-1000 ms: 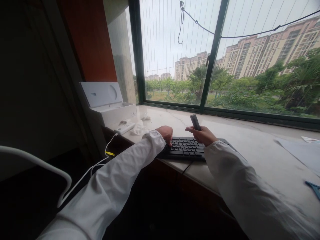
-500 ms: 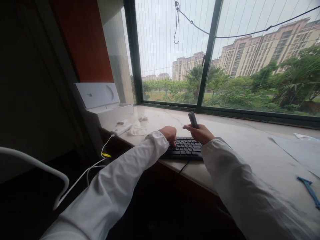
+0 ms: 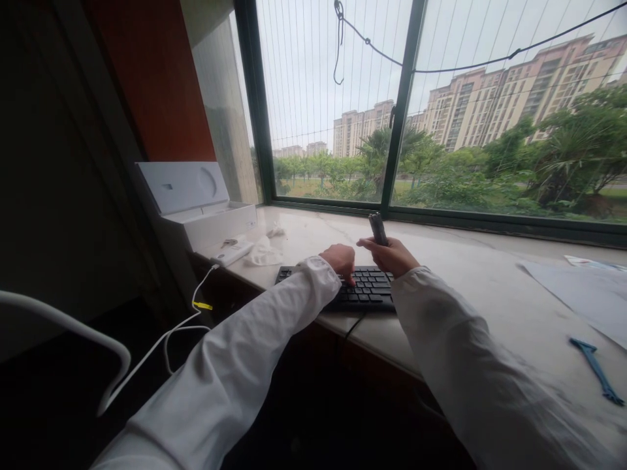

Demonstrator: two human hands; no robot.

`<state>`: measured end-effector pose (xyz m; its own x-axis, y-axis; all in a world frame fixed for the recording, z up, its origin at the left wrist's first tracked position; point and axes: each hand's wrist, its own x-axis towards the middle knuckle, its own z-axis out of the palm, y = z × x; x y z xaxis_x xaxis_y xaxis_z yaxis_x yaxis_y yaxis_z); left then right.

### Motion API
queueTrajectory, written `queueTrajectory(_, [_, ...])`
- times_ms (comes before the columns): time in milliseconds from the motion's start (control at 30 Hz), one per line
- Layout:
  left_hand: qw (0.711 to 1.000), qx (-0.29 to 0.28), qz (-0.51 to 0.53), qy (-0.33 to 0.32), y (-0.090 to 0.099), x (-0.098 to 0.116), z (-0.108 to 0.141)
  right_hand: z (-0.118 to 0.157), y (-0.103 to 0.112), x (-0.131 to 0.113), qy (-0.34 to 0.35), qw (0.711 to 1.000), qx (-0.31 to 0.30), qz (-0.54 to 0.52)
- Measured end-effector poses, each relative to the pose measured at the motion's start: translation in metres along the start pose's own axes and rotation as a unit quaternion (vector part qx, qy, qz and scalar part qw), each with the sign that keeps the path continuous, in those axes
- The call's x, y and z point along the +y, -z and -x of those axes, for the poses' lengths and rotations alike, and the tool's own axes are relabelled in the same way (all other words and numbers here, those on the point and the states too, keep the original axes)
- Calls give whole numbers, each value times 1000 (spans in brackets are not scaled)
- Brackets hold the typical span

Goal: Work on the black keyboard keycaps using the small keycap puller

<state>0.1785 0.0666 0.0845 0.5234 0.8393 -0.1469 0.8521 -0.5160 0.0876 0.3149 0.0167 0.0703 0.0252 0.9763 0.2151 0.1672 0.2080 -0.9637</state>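
A black keyboard lies along the front edge of the pale stone sill, its cable hanging over the edge. Above its middle is my left hand, closed, with a fingertip pointing down at the keys. Whatever those fingers may hold is hidden. My right hand is wrapped round a short black stick-shaped object, held upright over the keyboard's right part. The object's upper end sticks out above the fingers; its exact kind does not show.
To the left stand an open white box and a white power strip with a white cable. Crumpled clear plastic lies beside them. On the right are paper sheets and a blue plastic tool. A window rises behind.
My left hand has shifted a little to the right along the keyboard, uncovering more keys on the left. The right hand keeps its hold on the black object. The view has turned slightly right.
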Motion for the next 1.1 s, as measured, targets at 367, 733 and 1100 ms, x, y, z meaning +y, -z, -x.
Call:
queueTrajectory(367, [1000,-4,10,19,1,29,-8,-4,23,-6,0,996,62,-64])
queueTrajectory(733, [999,38,33,5,-8,55,-20,-3,35,-12,-1,986,112,-127])
queueTrajectory(1100, [995,55,63,-59,3,38,2,-6,30,-7,20,991,100,-88])
